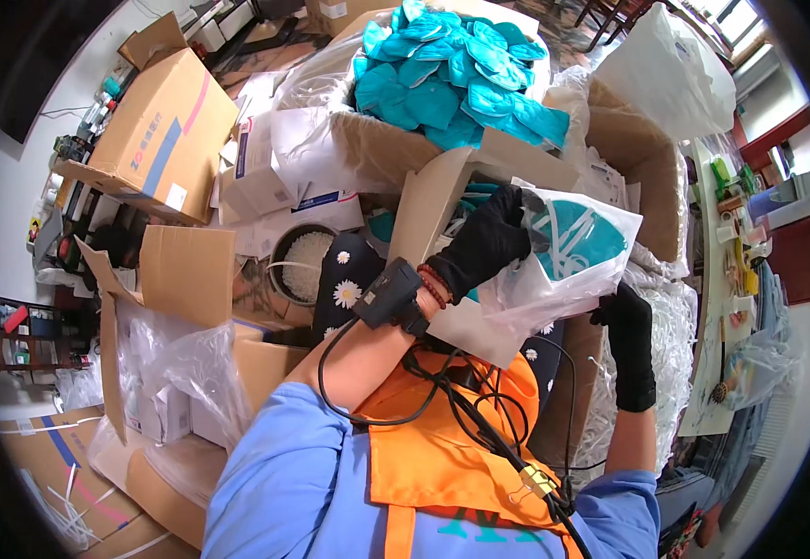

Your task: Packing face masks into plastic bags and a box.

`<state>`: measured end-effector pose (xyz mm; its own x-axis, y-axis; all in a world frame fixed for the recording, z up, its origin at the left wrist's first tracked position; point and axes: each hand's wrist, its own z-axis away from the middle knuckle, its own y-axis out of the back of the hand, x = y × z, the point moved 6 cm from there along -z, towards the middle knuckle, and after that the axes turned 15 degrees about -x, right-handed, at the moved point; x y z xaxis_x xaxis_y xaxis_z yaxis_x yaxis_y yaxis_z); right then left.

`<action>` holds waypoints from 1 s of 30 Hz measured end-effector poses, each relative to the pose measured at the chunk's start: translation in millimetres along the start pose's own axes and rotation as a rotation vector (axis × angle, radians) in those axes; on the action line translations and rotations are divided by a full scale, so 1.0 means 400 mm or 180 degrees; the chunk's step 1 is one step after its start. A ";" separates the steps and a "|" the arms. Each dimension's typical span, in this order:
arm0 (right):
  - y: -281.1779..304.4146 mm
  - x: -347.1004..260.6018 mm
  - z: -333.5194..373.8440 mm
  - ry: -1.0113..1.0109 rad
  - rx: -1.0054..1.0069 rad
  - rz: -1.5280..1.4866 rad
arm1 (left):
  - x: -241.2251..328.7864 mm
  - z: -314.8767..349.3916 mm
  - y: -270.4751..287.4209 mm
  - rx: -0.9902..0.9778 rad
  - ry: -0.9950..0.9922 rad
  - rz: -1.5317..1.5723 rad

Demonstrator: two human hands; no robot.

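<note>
In front of me is a clear and white plastic bag (517, 303) with a teal cup-shaped face mask (596, 244) and its white straps inside. My left hand (484, 244), in a black glove, is closed on the bag's upper left edge. At the lower right corner of the bag, my right hand (627, 334), gloved in black too, has its fingers curled against the plastic; the fingertips are partly hidden. Beneath the bag stands an open cardboard box (433, 200) with more teal masks inside, mostly covered by my left hand and the bag.
A large heap of teal masks (452, 79) rises beyond the box. Open cartons stand at left (158, 130) and lower left (186, 265). A pot of white pellets (307, 261) sits near my knee. White strips (643, 401) fill a plastic-lined box at right; a long table (713, 373) lies beyond.
</note>
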<state>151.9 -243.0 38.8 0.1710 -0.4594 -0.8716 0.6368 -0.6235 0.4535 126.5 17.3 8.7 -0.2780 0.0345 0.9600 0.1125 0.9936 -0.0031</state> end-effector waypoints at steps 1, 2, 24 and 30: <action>-0.002 0.013 -0.001 -0.0087 0.0056 -0.0086 | 0.000 0.001 -0.004 0.0070 0.0090 0.0154; -0.003 0.023 0.000 -0.0180 0.0114 -0.0168 | 0.002 0.002 -0.005 0.0138 0.0180 0.0314; 0.474 0.274 -0.099 0.0210 0.1747 -0.0146 | -0.086 0.165 -0.033 -0.3119 0.1224 -0.3464; 0.294 0.163 -0.237 -0.0227 0.1377 -0.1507 | -0.083 0.159 -0.004 -0.3079 0.1527 -0.3107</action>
<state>309.0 -286.2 17.7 -0.1139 -0.1035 -0.9881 0.2678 -0.9610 0.0698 74.9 21.5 -41.2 -0.3014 -0.8300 0.4694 0.7087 0.1344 0.6926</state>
